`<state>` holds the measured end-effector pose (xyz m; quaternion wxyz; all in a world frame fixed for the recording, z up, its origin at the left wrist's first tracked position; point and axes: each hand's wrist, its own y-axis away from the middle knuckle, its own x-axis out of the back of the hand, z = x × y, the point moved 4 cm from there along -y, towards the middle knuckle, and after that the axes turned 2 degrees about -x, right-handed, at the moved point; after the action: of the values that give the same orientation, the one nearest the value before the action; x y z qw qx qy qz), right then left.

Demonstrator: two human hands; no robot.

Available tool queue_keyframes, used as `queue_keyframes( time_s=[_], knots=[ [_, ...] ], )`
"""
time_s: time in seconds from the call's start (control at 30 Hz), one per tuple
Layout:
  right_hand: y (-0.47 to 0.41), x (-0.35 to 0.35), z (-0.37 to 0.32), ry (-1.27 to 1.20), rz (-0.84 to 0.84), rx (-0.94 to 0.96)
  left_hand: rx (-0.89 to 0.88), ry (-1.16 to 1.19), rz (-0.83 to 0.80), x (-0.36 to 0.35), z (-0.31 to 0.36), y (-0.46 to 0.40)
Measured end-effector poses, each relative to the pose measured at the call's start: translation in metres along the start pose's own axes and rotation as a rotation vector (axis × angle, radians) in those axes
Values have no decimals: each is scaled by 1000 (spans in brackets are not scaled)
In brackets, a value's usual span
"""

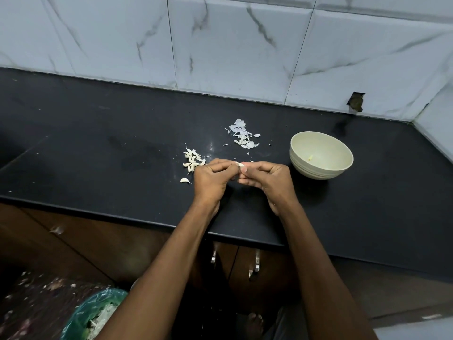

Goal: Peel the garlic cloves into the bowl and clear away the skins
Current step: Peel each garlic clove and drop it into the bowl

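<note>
Over the black desk (98,133), the person's two hands meet above its middle, near the front edge. The left hand (212,179) and the right hand (267,177) both have their fingers curled inward, and between their fingertips they pinch one garlic clove (240,165), a small white piece showing just above the knuckles. Each grip is closed tight on that clove, with the thumbs tucked underneath.

Just left of the left hand lies a small heap of unpeeled cloves (193,160), and one single clove (185,180) sits apart from it, nearer the desk's front edge. Behind the hands, toward the wall, a scatter of thin white skins (242,134) lies on the desk. To the right of the hands stands a pale cream bowl (321,165), upright, well clear of the skins; inside it a single small peeled piece (310,157) rests on the bottom.

Below the desk, at the lower left, a bin lined with a green bag (81,317) holds pale scraps. A marble-patterned tiled wall (232,45) rises behind the desk.
</note>
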<state>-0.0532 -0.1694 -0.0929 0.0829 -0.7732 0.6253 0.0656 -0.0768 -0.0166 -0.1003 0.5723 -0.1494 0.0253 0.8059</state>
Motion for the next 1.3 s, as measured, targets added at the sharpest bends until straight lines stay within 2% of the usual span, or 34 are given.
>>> queue_keyframes(
  time_s=[0.3, 0.6, 1.3],
  knots=[
    [-1, 3, -2, 74, 41, 145, 12, 78, -115, -4, -4, 0],
    [0, 3, -2, 114, 57, 238, 12, 110, -164, -1, 0, 0],
    [2, 0, -1, 185, 28, 270, 36, 146, -132, 1, -1, 0]
  ],
)
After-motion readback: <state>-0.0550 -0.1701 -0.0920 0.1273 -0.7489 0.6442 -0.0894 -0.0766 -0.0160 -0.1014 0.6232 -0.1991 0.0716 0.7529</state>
